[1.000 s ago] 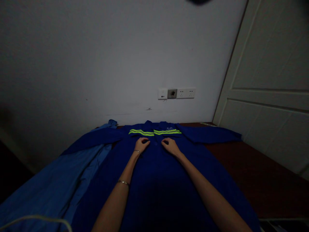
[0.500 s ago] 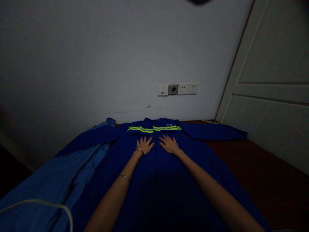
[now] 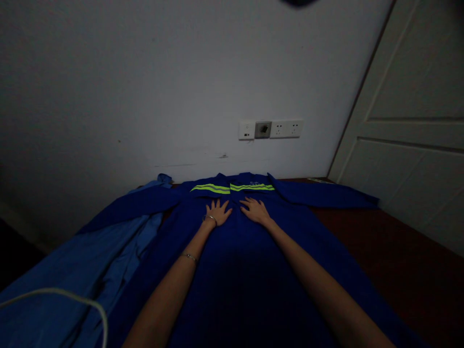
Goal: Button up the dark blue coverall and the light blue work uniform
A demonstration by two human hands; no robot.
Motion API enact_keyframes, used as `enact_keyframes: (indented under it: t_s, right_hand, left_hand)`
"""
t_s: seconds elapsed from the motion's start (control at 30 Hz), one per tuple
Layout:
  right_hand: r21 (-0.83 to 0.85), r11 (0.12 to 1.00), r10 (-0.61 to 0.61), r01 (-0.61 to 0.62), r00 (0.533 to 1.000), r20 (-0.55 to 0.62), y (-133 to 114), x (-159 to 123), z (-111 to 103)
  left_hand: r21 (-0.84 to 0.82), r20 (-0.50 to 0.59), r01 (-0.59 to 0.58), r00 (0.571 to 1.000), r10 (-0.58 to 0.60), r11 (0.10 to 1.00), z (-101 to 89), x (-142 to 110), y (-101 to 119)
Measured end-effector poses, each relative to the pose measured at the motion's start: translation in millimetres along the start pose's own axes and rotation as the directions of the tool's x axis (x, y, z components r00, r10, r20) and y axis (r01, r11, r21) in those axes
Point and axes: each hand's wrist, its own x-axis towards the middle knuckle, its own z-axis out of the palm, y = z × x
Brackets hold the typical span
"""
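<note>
A dark blue work jacket (image 3: 246, 270) with two yellow-green reflective stripes (image 3: 232, 188) lies spread on a dark brown table, sleeves out to both sides. My left hand (image 3: 217, 212) rests flat on its chest just below the stripes, fingers spread, holding nothing. My right hand (image 3: 255, 210) lies flat beside it, a little to the right of the front placket, fingers also stretched out. Both forearms reach over the jacket's body. A thin bracelet sits on my left wrist.
A lighter blue garment (image 3: 72, 275) lies crumpled at the left of the jacket. A white cable (image 3: 72, 297) curves across the lower left. The brown table top (image 3: 398, 261) shows at right. Wall sockets (image 3: 270, 129) sit on the white wall; a white door (image 3: 416, 135) stands at right.
A second ago both hands had curled fingers at the jacket's front near the collar. They opened and now lie flat on the cloth. The view has tilted slightly.
</note>
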Motion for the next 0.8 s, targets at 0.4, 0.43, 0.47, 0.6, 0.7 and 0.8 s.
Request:
enact_keyframes:
  t_s: [0.4,0.43,0.47,0.6,0.7,0.8]
  right_hand:
    - [0.400,0.908,-0.043,0.122,0.978,-0.202,-24,-32,-32]
    - [0.418,0.898,-0.106,0.139,0.989,-0.102,-30,-38,-36]
    - [0.427,0.892,-0.155,0.147,0.988,-0.015,-36,-46,-39]
    - [0.424,0.900,-0.135,0.102,0.990,0.048,-51,-76,-40]
    - [0.477,0.878,-0.064,0.049,0.998,0.016,-52,-89,-30]
    - [0.517,0.856,-0.023,0.022,1.000,-0.006,-49,-90,-22]
  left_hand:
    - [0.020,-0.010,-0.013,1.000,0.014,1.000,-3.8,1,0]
    - [0.022,-0.012,-0.015,1.000,0.015,1.000,-3.4,2,0]
    - [0.023,-0.013,-0.015,1.000,0.016,1.000,-3.0,3,0]
    - [0.017,-0.024,-0.015,1.000,0.016,1.000,-1.9,4,-1]
    - [0.008,-0.035,-0.013,0.999,0.013,1.000,-2.1,4,-1]
    - [-0.005,-0.047,-0.007,0.999,0.006,1.000,-3.4,2,1]
